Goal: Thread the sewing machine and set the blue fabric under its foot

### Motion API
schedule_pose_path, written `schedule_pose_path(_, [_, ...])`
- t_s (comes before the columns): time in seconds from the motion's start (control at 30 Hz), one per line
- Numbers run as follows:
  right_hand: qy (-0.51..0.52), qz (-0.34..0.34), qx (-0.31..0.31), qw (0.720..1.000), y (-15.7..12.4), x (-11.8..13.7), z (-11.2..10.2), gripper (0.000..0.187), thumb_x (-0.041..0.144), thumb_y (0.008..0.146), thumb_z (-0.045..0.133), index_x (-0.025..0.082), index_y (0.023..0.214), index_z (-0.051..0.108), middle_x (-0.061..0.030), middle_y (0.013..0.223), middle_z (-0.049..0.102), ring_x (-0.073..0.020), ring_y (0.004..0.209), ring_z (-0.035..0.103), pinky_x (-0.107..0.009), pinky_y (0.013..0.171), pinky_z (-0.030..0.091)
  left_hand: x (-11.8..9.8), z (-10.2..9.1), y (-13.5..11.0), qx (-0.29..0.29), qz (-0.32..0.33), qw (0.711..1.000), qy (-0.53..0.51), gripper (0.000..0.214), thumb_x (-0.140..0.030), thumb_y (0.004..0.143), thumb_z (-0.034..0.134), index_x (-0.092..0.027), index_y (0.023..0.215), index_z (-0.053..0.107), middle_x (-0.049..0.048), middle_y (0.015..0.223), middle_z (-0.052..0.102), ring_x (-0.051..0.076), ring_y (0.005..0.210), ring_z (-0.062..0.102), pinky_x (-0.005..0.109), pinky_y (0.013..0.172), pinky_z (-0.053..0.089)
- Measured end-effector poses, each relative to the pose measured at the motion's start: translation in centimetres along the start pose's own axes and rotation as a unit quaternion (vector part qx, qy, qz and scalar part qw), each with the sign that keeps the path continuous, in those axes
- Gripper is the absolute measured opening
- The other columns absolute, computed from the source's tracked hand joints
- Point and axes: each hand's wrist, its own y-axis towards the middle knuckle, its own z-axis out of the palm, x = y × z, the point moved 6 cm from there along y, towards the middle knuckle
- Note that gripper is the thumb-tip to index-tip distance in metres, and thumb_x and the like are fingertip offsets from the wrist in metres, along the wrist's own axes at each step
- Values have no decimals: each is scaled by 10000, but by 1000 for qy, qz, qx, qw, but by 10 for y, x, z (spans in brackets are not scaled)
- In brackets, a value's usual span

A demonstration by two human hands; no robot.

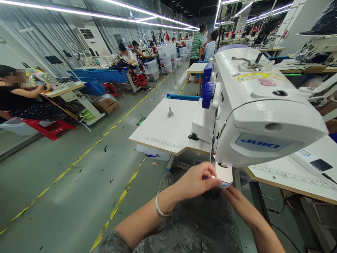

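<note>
A white JUKI industrial sewing machine [259, 116] stands in front of me, its narrow bed end [223, 173] pointing toward my body. At the left edge of that bed is my left hand [198, 180], a silver bangle [158, 205] on its wrist. Its thumb and fingers are pinched together; whatever lies between them is too small to make out. Just below the bed's front, my right hand [233, 196] reaches in from the right. Its fingertips are hidden behind the bed end and the dark shadow there. Dark fabric may hang below the hands, but it blends with my clothing.
Left of the machine lies a white worktable [160, 123] with a printed ruler edge and a small grey knob [170, 112]. Another white table [292, 175] extends right. Yellow floor tape [123, 196] marks an aisle. A seated person [21, 91] works at far left.
</note>
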Motion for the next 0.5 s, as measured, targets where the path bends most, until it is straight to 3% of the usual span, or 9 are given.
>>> schedule_pose_path(0.1, [9,-33,104,994,-19,5,35,573,746,842,496,225,965,701,-92,1021,667,-292,1041,579,-396,954,445,0,18,-23,159,-19,987,12,225,-370,808,705,-200,920,608,-5,802,661,128,730,601,219,684,431])
schedule_pose_path(0.17, [29,-53,144,988,-31,15,42,634,777,858,411,199,777,660,-53,768,603,-220,761,556,-320,742,475,-4,19,-30,184,-13,982,34,198,-347,822,697,-213,948,626,-8,836,672,125,754,613,214,712,436])
schedule_pose_path(0.27, [-18,-55,109,992,-42,31,22,609,741,871,441,185,645,540,7,620,435,-145,598,400,-253,565,356,-12,8,-30,139,9,987,85,221,-367,817,704,-210,960,642,-29,782,632,106,702,562,199,678,402])
schedule_pose_path(0.4, [-136,-42,-32,989,-36,57,-24,498,646,876,536,192,671,536,18,645,427,-140,607,406,-248,559,313,-16,-10,-15,58,11,985,159,273,-467,841,644,-195,855,640,-43,696,559,100,640,472,207,584,324])
schedule_pose_path(0.5, [-141,-42,-98,984,-18,69,-41,479,650,854,560,202,686,562,18,648,453,-147,613,417,-255,559,318,-11,-23,4,-19,2,985,172,363,-531,824,619,-179,736,605,-49,627,489,101,591,409,228,535,270])
